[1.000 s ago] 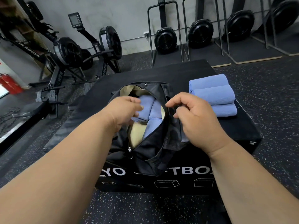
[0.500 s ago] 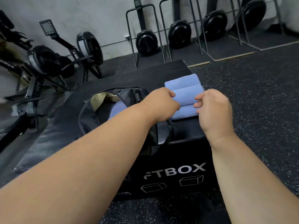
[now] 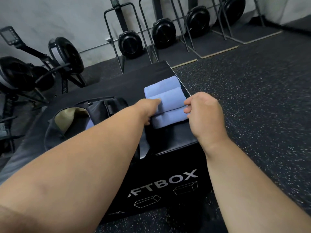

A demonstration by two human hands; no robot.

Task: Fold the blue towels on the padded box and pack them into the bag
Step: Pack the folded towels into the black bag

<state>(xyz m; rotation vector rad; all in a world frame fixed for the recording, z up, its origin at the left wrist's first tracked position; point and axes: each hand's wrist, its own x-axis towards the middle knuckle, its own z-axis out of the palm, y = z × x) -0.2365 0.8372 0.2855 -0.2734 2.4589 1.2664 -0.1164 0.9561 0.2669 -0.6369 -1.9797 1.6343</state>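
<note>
Three folded blue towels (image 3: 166, 100) lie side by side on the right part of the black padded box (image 3: 170, 140). My left hand (image 3: 148, 108) grips the left end of the middle towel, thumb on top. My right hand (image 3: 202, 113) pinches that towel's right end. The black bag (image 3: 101, 108) sits open to the left on the box, its beige lining showing and a bit of blue towel (image 3: 89, 126) visible inside, partly hidden by my left forearm.
Rowing machines (image 3: 42, 68) stand at the left, and upright stored rowers (image 3: 129, 39) line the back wall. Speckled rubber floor (image 3: 252, 98) surrounds the box on the right. The box's right edge runs just beside the towels.
Both hands left the bag's opening and moved right to the towel stack. They now hold the two ends of the middle towel. The view has swung right.
</note>
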